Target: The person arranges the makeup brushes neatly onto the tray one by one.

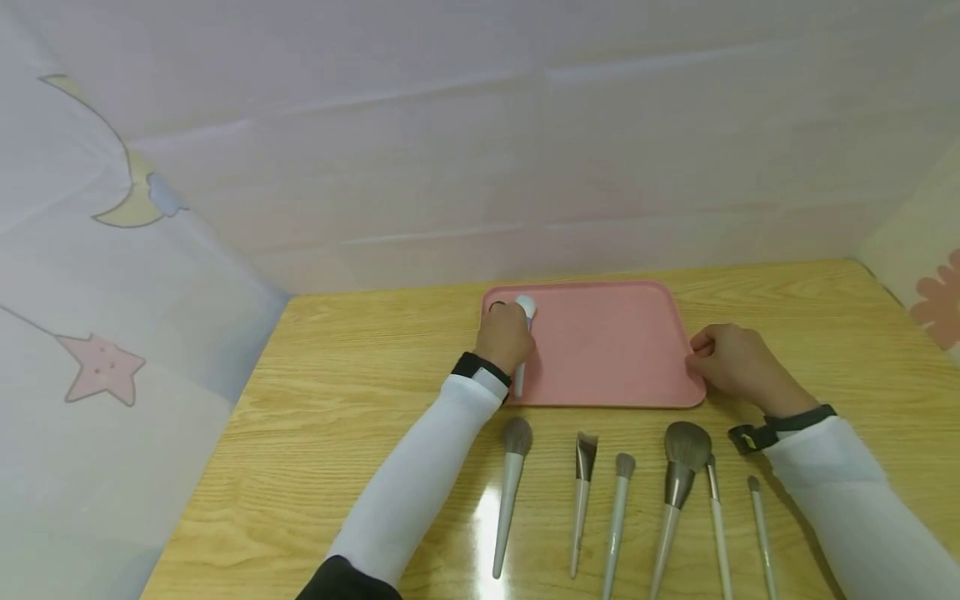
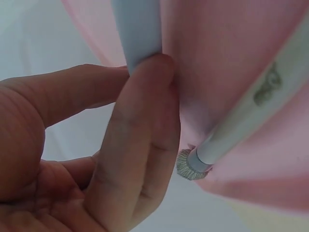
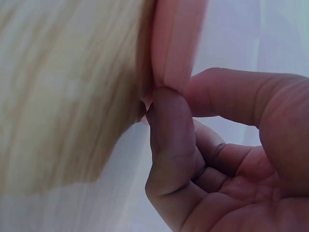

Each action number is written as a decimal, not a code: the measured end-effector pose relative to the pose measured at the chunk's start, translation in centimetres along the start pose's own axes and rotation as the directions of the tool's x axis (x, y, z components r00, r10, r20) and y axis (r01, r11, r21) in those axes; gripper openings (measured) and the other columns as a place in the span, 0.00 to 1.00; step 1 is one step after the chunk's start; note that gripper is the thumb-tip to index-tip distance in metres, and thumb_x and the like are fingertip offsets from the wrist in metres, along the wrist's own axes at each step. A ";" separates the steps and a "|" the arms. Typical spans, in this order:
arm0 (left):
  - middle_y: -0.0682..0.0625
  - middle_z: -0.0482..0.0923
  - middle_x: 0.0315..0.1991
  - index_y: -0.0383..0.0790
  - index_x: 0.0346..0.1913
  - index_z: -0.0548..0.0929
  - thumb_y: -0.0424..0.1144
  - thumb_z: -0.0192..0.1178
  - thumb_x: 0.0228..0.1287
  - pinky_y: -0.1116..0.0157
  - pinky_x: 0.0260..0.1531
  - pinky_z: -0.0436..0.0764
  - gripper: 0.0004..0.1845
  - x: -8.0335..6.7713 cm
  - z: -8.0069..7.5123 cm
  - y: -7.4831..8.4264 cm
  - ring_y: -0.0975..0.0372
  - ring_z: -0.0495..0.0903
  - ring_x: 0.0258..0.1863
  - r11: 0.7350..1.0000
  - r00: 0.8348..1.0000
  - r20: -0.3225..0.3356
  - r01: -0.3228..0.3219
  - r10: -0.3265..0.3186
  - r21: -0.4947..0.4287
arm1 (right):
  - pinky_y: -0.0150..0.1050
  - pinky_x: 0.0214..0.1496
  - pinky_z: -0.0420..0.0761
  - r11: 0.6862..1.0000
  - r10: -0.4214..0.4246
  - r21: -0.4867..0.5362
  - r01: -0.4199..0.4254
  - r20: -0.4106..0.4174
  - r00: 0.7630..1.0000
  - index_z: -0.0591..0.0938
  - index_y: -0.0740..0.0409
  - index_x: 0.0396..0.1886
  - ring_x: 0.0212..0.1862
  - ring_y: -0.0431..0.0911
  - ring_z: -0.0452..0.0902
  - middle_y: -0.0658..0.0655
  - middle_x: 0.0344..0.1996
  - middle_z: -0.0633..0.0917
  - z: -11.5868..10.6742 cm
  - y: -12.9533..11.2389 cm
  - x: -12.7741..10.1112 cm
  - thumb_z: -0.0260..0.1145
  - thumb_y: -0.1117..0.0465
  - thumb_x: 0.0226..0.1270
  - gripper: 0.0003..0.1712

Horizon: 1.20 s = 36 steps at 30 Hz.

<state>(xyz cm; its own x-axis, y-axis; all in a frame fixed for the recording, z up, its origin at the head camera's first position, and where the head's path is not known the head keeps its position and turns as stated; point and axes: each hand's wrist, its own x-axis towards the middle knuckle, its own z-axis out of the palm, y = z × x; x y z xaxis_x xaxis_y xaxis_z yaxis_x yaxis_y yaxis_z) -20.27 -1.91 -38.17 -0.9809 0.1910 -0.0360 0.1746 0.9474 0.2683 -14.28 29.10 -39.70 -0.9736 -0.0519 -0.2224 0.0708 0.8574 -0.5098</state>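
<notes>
My left hand [image 1: 506, 335] is over the left end of a pink tray [image 1: 607, 346]. Its thumb and fingers pinch a flat pale-blue handle [image 2: 139, 29]; from above, the rounded white head [image 1: 526, 305] of a makeup brush shows just past the knuckles. Beside those fingers, a second makeup brush [image 2: 241, 118] with a pale printed handle and short bristles overlaps the tray. A pale handle [image 1: 519, 381] shows below the hand. At the tray's right rim [image 3: 181, 43], my right hand [image 1: 738, 362] pinches the edge between thumb and forefinger.
Several makeup brushes lie in a row in front of the tray, among them a grey one [image 1: 512, 483], an angled one [image 1: 582, 492] and a large fluffy one [image 1: 678, 483]. The wooden table [image 1: 337, 400] meets a pale cloth backdrop [image 1: 450, 192] behind.
</notes>
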 end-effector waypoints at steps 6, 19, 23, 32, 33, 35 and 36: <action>0.38 0.88 0.44 0.30 0.47 0.89 0.33 0.66 0.67 0.54 0.50 0.87 0.10 0.1 0.1 0.0 0.50 0.86 0.47 1.000 1.000 -0.005 -0.001 0.001 0.018 | 0.37 0.32 0.77 1.000 -0.004 0.006 0.004 0.000 1.000 0.79 0.80 0.51 0.34 0.52 0.80 0.68 0.35 0.85 0.0 0.0 0.0 0.64 0.62 0.68 0.22; 0.38 0.86 0.45 0.29 0.49 0.88 0.33 0.65 0.69 0.54 0.50 0.87 0.12 0.1 0.3 0.0 0.49 0.85 0.48 1.000 1.000 0.013 0.019 -0.019 -0.006 | 0.38 0.32 0.78 1.000 -0.007 0.006 0.007 0.002 1.000 0.79 0.80 0.51 0.33 0.51 0.79 0.67 0.34 0.85 0.1 0.4 0.1 0.64 0.62 0.69 0.22; 0.37 0.86 0.46 0.30 0.50 0.88 0.33 0.65 0.69 0.54 0.50 0.87 0.12 0.0 0.4 0.0 0.49 0.85 0.48 1.000 1.000 0.006 0.025 -0.025 -0.009 | 0.38 0.32 0.77 1.000 -0.006 0.008 0.006 0.004 1.000 0.79 0.80 0.51 0.33 0.51 0.79 0.67 0.33 0.85 0.2 0.4 0.2 0.64 0.62 0.69 0.22; 0.37 0.86 0.44 0.30 0.47 0.89 0.32 0.63 0.70 0.53 0.48 0.87 0.10 -0.3 0.3 0.0 0.49 0.86 0.47 1.000 0.999 -0.034 0.015 -0.016 -0.024 | 0.38 0.32 0.78 1.000 -0.017 0.002 0.017 -0.003 1.000 0.79 0.80 0.51 0.33 0.51 0.80 0.67 0.34 0.85 0.2 0.6 0.4 0.64 0.62 0.68 0.22; 0.37 0.86 0.44 0.30 0.47 0.89 0.32 0.63 0.70 0.52 0.49 0.87 0.10 -0.3 0.2 0.0 0.48 0.86 0.47 1.000 0.999 -0.039 0.014 -0.015 -0.028 | 0.37 0.32 0.78 1.000 -0.017 0.000 0.017 -0.003 1.000 0.79 0.80 0.51 0.33 0.51 0.80 0.67 0.34 0.85 0.2 0.6 0.4 0.64 0.62 0.68 0.22; 0.37 0.87 0.43 0.30 0.47 0.89 0.32 0.63 0.70 0.53 0.49 0.87 0.09 -0.4 0.1 0.0 0.49 0.86 0.46 1.000 0.999 -0.051 0.006 -0.008 -0.028 | 0.37 0.32 0.78 1.000 -0.018 -0.002 0.018 -0.003 1.000 0.79 0.80 0.51 0.34 0.51 0.80 0.68 0.34 0.85 0.2 0.7 0.4 0.65 0.62 0.68 0.23; 0.37 0.86 0.43 0.30 0.47 0.89 0.32 0.63 0.70 0.53 0.48 0.88 0.09 -0.5 0.1 0.0 0.49 0.86 0.46 0.999 0.998 -0.055 0.006 -0.008 -0.035 | 0.37 0.32 0.78 1.000 -0.018 -0.003 0.018 -0.001 1.000 0.79 0.80 0.51 0.34 0.51 0.80 0.68 0.35 0.86 0.2 0.7 0.4 0.65 0.62 0.68 0.23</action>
<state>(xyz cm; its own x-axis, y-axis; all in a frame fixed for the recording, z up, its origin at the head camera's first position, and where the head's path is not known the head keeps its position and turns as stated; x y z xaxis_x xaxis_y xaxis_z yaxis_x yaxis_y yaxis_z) -19.80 -1.99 -38.24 -0.9855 0.1688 0.0150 0.1654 0.9390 0.3014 -14.63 29.58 -40.28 -0.9750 -0.0671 -0.2120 0.0522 0.8577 -0.5115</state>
